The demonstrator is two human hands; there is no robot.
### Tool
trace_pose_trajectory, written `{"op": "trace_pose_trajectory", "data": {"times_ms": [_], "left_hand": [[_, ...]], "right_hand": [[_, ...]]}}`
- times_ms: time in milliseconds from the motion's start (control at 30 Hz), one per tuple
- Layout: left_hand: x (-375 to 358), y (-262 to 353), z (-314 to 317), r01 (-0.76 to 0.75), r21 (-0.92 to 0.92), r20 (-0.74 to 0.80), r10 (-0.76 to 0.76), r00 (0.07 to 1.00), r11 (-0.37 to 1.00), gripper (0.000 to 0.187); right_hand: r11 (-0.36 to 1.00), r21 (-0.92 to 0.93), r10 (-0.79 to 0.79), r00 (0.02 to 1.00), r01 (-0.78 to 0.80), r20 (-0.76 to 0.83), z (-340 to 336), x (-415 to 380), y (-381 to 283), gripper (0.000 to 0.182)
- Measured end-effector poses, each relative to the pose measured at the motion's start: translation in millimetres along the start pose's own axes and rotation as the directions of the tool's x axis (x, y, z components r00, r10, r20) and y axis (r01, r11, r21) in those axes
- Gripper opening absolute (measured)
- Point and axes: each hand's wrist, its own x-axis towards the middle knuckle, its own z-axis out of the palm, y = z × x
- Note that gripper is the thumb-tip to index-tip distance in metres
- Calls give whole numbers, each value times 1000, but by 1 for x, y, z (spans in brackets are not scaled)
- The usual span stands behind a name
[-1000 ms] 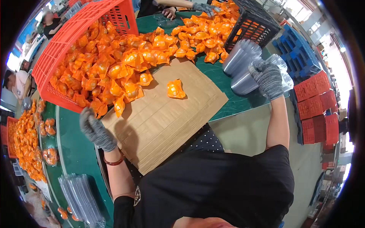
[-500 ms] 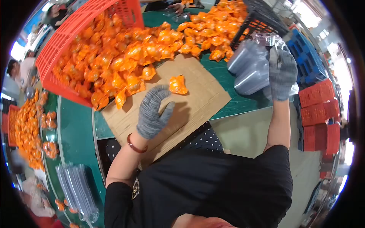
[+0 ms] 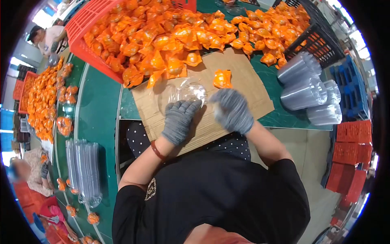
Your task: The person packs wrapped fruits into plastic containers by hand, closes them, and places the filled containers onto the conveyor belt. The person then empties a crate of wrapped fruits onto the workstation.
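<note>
A clear plastic clamshell-like container (image 3: 182, 90) lies on the cardboard sheet (image 3: 248, 87) in front of me. My left hand (image 3: 178, 122), in a grey knit glove, has its fingers bent over the container's near edge; the thumb is hard to see. To the right, my gloved right hand (image 3: 233, 110) is over the cardboard, smeared by motion, so its grip does not show. Just beyond it lies a single orange-wrapped round piece (image 3: 222, 79). A large heap of similar orange-wrapped pieces (image 3: 162, 40) spills from a tipped red crate (image 3: 91, 24) toward the cardboard.
Nested clear plastic containers (image 3: 304, 95) stand at the right table edge, beside a black crate (image 3: 321, 42). Another clear stack (image 3: 84, 173) lies on the green table (image 3: 95, 105) at left. Red crates (image 3: 351, 140) are piled at far right. Other people sit along the left.
My right hand has come from the clear stacks back over the cardboard. A clear container now lies on the cardboard with my left hand at it. The view has shifted.
</note>
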Motion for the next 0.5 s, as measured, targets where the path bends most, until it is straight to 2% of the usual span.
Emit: {"op": "trace_pose_trajectory", "data": {"times_ms": [33,67,100,167,267,300,333,400,433,467,500], "left_hand": [[3,-2,-2,-46,-20,-31,45,999,999,39],[7,-3,-1,-97,-48,15,98,995,994,37],[13,-5,1,-149,-79,56,153,987,986,35],[29,-16,10,-250,-137,164,271,949,959,33],[56,-32,11,-273,-352,222,363,905,895,36],[64,-32,5,-351,-310,132,406,904,883,35],[74,-31,-1,-283,-322,26,308,951,903,35],[98,-31,-8,-150,-373,-171,92,981,916,34],[114,-37,-6,20,-269,-134,-58,989,963,36],[134,-44,-5,193,-157,-116,-212,970,969,39],[155,-49,-6,290,-33,8,-290,957,957,41]], "right_hand": [[983,-73,167,986,-166,20,0,6,11,25],[934,-151,331,943,-324,25,0,16,22,29],[898,-257,392,915,-357,99,-1,24,31,31],[795,-474,518,830,-378,208,-6,40,48,35],[807,-534,406,894,-252,191,-13,32,76,40],[764,-603,454,854,-228,253,-25,38,75,41],[765,-605,449,857,-223,252,-28,35,84,41],[762,-609,447,860,-221,247,-32,28,97,42],[757,-571,535,803,-317,263,-35,30,97,46],[755,-558,560,781,-346,274,-37,32,96,47],[752,-544,584,760,-372,287,-39,34,96,48]]}}
